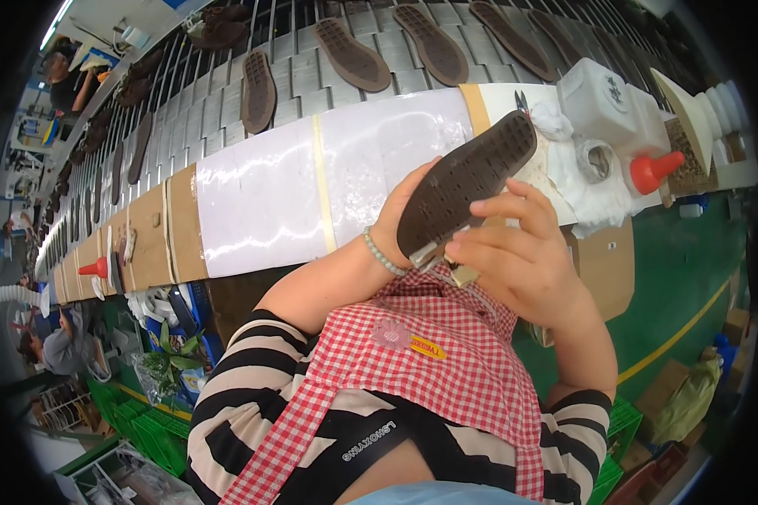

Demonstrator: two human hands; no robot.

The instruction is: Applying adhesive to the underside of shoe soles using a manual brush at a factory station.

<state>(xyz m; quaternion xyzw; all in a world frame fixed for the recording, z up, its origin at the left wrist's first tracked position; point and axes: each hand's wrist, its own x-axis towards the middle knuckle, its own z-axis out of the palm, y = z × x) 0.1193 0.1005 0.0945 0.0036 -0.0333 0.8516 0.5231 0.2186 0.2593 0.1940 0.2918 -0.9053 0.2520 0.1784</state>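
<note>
A dark brown shoe sole [467, 181] is held up at a slant over the near edge of the bench, its patterned face showing. My left hand [396, 210] grips it from behind and along its left edge; most of those fingers are hidden by the sole. My right hand [518, 252] is bent at the sole's lower right side, thumb and fingers drawn together. By its fingertips shows a small object with a shiny metallic part [426, 255] and a pale piece [463, 274]. Its kind is unclear.
More soles [351, 55] lie on a slatted metal conveyor [299, 101] beyond the plastic-covered bench top [261, 202]. At right stand a white jug [596, 101], a glass jar [596, 162] and a red nozzle cap [655, 172], beside dark-handled scissors [521, 101]. Other people work far left.
</note>
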